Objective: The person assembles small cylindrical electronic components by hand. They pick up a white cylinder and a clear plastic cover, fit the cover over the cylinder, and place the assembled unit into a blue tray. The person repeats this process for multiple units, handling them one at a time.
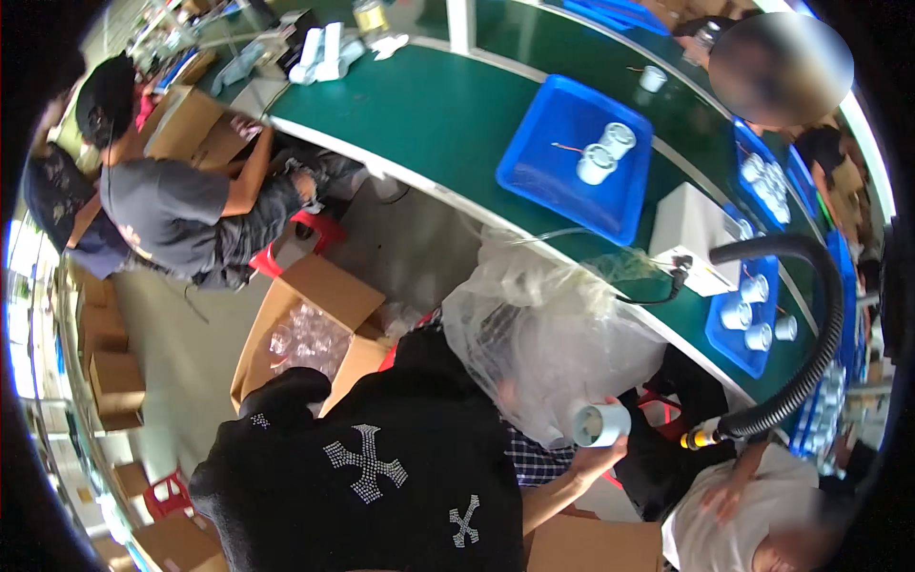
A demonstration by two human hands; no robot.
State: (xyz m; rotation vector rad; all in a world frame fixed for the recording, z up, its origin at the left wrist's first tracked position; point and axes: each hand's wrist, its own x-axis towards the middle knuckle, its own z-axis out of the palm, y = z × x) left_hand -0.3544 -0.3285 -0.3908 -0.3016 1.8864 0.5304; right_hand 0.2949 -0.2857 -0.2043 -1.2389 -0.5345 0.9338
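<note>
In my right hand [599, 461] is a pale, cup-like cylindrical part [602, 425]. It is tilted so that its open end shows, with something greyish inside that I cannot make out. My fingers wrap round its lower right side. A large clear plastic bag [548, 334] spreads beside it, against the bench edge. Through the film a pinkish patch, apparently my left hand [509, 392], shows faintly, its fingers hidden. Below the bag lies dark plaid cloth [536, 459]. The black garment [381, 467] with sparkling crosses fills the lower middle.
On the green bench [410, 114], a blue tray [534, 143] holds white cylindrical parts [598, 164]. Beside it stand a white box [681, 224] and a black corrugated hose [831, 305]. A carton [257, 334] contains clear plastic pieces. Co-workers sit at left and lower right.
</note>
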